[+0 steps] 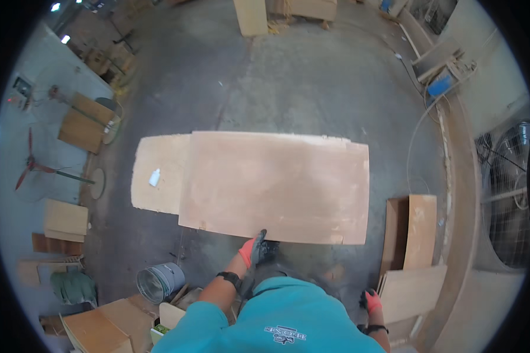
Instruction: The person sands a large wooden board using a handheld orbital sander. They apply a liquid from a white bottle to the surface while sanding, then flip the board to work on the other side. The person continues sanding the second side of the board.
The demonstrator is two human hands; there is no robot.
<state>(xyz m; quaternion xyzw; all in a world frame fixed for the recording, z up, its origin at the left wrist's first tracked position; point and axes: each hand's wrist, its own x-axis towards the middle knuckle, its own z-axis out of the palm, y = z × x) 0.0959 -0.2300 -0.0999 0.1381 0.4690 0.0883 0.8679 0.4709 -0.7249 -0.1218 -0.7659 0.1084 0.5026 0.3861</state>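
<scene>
A large, thin wooden sheet (pixel 277 182), light reddish-brown, lies flat in front of me. It overlaps a paler board (pixel 162 153) showing at its left, where a small white bottle (pixel 154 177) lies. My left hand (pixel 253 250), in a red and dark glove, is closed at the sheet's near edge. Its thumb rests on top, and the other fingers are partly hidden below the edge. Down at my right side is my right hand (pixel 371 301), gloved alike, beside the edge of a leaning pale panel (pixel 412 291). Its fingers are small and blurred, so their grip is unclear.
More brown boards (pixel 421 229) stand at the right. At the left are a metal bucket (pixel 161 281), flattened cardboard (pixel 97 326) and a standing fan (pixel 32 165). A large caged fan (pixel 509 194) is on the right wall. A hose (pixel 412 147) curves along the right.
</scene>
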